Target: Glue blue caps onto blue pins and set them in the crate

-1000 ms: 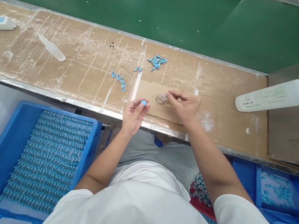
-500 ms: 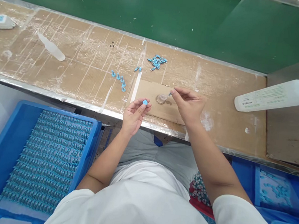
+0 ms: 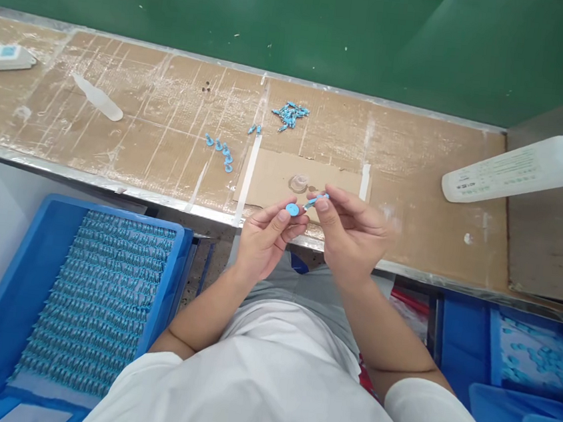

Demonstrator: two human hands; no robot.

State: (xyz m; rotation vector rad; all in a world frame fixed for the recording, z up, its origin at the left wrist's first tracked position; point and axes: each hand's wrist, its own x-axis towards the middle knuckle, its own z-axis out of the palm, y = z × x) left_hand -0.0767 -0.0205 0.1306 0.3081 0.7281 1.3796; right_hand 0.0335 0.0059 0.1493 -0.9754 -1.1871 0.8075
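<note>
Between thumb and fingers, my left hand [image 3: 267, 240] pinches a round blue disc [image 3: 292, 209], its flat face turned up. My right hand [image 3: 357, 236] grips a small blue figure-like piece [image 3: 319, 199] whose pale tip points down-left, close beside the disc; whether they touch I cannot tell. Behind the hands, a small clear blob of glue-like stuff [image 3: 298, 183] sits on a cardboard sheet [image 3: 273, 170]. A loose pile of small blue pieces [image 3: 291, 114] lies farther back. To the left, several blue pieces on round bases [image 3: 224, 152] stand in a curved row.
A white bottle with a blue cap [image 3: 522, 170] lies at the right. A translucent squeeze bottle [image 3: 97, 97] and a white power strip [image 3: 6, 58] lie to the left. Below the bench's left side, a blue crate [image 3: 54, 214] holds rows of blue pieces. More blue bins [image 3: 459, 344] stand lower right.
My right hand has moved from the clear blob down toward my left hand, carrying the small piece. My left hand has shifted slightly right with the disc, so both hands are now close together.
</note>
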